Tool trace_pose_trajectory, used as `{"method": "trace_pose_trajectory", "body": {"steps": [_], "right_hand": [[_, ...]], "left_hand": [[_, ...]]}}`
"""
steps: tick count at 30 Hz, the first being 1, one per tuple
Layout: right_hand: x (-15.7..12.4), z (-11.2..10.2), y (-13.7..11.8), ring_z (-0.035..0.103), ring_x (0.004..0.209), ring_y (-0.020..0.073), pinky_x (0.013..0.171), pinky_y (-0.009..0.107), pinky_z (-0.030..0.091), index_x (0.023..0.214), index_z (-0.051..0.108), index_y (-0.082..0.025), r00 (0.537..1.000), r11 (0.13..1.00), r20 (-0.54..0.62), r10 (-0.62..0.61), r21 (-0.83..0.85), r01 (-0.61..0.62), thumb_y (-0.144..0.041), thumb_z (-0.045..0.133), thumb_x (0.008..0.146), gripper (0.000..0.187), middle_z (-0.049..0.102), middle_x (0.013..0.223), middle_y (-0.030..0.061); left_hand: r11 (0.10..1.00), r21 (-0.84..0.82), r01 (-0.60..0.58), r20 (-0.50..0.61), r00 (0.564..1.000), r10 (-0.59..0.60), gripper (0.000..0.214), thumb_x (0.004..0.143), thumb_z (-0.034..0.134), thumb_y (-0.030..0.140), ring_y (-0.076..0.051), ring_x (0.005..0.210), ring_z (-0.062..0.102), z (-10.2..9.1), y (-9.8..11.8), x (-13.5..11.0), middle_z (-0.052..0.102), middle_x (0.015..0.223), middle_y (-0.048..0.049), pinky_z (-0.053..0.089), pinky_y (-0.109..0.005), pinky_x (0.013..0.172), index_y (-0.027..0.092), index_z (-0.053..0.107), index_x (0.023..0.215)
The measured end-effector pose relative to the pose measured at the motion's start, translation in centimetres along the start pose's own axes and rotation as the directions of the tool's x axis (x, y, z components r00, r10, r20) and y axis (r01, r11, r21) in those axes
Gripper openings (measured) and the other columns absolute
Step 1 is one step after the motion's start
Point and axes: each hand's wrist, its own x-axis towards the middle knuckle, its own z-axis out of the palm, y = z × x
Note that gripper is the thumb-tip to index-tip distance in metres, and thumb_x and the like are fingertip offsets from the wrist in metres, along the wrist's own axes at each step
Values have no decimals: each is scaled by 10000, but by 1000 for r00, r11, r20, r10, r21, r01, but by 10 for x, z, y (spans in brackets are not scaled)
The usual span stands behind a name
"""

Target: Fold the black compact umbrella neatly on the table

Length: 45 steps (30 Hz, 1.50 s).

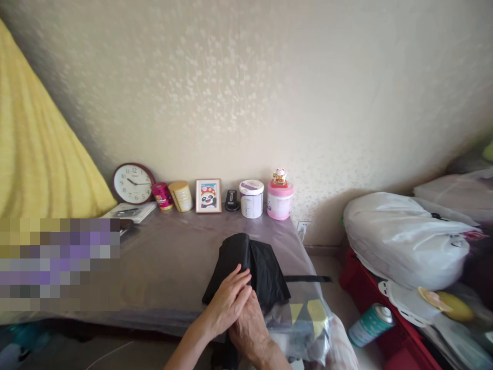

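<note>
A black fabric item (pixel 256 259) lies folded on the plastic-covered table (pixel 169 262), with a black strap (pixel 308 279) sticking out to its right. My left hand (pixel 227 300) rests flat on the near end of the fabric, fingers together and stretched forward. My right hand (pixel 248 329) lies just under and behind the left one, touching the same near edge of the fabric. Whether either hand pinches the cloth is hidden.
Along the wall stand a round clock (pixel 133 183), a red tin (pixel 162 196), a yellow tin (pixel 181 196), a framed panda picture (pixel 208 196), a white tub (pixel 251 198) and a pink tub (pixel 280 199). White bags (pixel 404 239) and a spray can (pixel 370 325) fill a red crate on the right.
</note>
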Motion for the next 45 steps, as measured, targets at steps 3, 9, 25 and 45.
{"method": "trace_pose_trajectory", "body": {"steps": [3,9,25,45], "right_hand": [[-2,0,2,519,987,284,823,404,379,1104,611,-179,999,995,-42,8,100,-4,-126,558,738,374,654,1067,88],[2,-17,-1,501,838,204,729,336,368,871,620,-224,994,973,18,109,200,-111,-92,519,787,186,655,925,12],[5,-24,0,522,893,197,764,326,379,995,624,-251,998,970,-41,40,239,-29,-81,475,814,290,642,1085,-5],[-11,-33,6,558,816,182,769,309,428,780,648,-234,992,837,-32,-123,533,122,-161,486,832,185,670,827,12]], "left_hand": [[998,52,-20,87,996,15,408,939,303,374,-205,1355,249,0,-10,15,455,1377,-13,238,-415,1115,215,557,1217],[997,78,4,87,996,-11,409,959,239,395,-203,1380,157,2,-42,41,265,1481,41,182,-437,1117,314,504,1261],[941,147,306,-199,941,-275,448,939,265,344,-204,1323,321,-3,-87,68,409,1407,-70,275,-392,1087,181,432,1322],[946,-220,240,-37,967,-254,534,930,258,457,-179,1375,167,9,-13,-7,241,1485,-38,202,-379,1128,169,372,1366]]}}
